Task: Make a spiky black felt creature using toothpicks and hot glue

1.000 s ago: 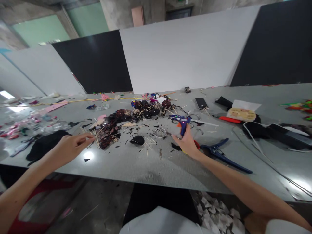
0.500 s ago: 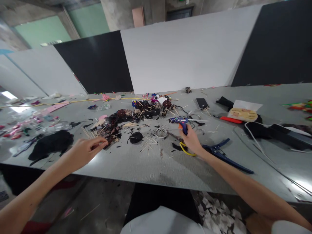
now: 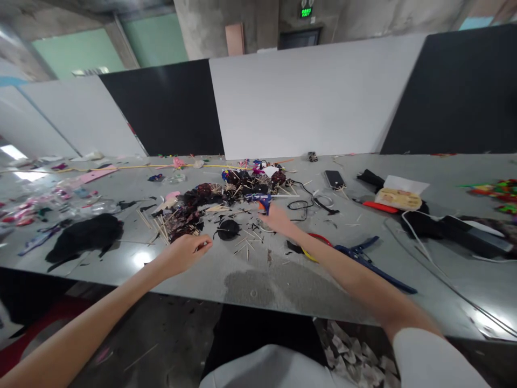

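My right hand [image 3: 279, 221] is wrapped round the grip of a blue hot glue gun [image 3: 264, 201] with an orange trigger. The gun is held over the middle of the table, its nozzle towards the left. My left hand [image 3: 189, 252] is closed, fingertips pinched together, just in front of a dark heap of scraps and sticks [image 3: 183, 215]; whatever it pinches is too small to make out. Between the hands lies a black ball [image 3: 228, 229] with a stick across it. Thin wooden sticks [image 3: 247, 245] are scattered beside it. Behind are dark balls spiked with sticks [image 3: 231, 188].
Right of my right forearm lie blue-handled cutters [image 3: 367, 260], a phone [image 3: 334, 179], a tissue pack [image 3: 399, 198] and white cables [image 3: 424, 237]. A black cloth bundle [image 3: 86, 237] is at left. White and black panels [image 3: 315, 102] stand along the table's back edge.
My right hand has carried the glue gun leftwards to the middle. My left hand has drawn away from the dark heap, to the right and slightly nearer me. The view has tilted up slightly.
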Tool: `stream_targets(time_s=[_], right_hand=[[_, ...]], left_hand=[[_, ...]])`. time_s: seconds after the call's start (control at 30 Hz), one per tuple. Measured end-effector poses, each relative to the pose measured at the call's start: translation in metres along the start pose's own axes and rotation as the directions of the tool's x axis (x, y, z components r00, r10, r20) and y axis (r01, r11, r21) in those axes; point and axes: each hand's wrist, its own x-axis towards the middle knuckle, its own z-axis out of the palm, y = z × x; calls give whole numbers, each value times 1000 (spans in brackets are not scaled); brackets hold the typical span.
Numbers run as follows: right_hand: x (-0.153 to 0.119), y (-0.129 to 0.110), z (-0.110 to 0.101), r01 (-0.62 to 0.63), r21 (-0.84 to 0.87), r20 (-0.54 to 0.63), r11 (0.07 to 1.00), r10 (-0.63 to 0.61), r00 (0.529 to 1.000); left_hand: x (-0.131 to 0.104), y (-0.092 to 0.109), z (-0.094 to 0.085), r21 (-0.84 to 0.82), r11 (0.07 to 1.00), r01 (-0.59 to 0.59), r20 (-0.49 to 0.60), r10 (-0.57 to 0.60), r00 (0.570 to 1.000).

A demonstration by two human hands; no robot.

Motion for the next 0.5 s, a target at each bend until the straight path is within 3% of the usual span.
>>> stream_targets(time_s=[0.13,0.27,0.4,0.5], right_hand=[[15,-27,38,-19,-73,-3,997,19,1000],[17,-41,72,-1,-134,-17,991,-1,1000],[19,-41,89,22,-175,-27,984,-27,999],[21,-37,93,23,-193,-41,981,-32,999]], left_hand=[[-2,-1,5,-2,1000,-9,32,9,999],[-19,1,2,13,999,46,47,-47,998],[-50,2,2,38,988,147,71,-150,986],[-84,-12,7,39,971,236,60,-238,969]])
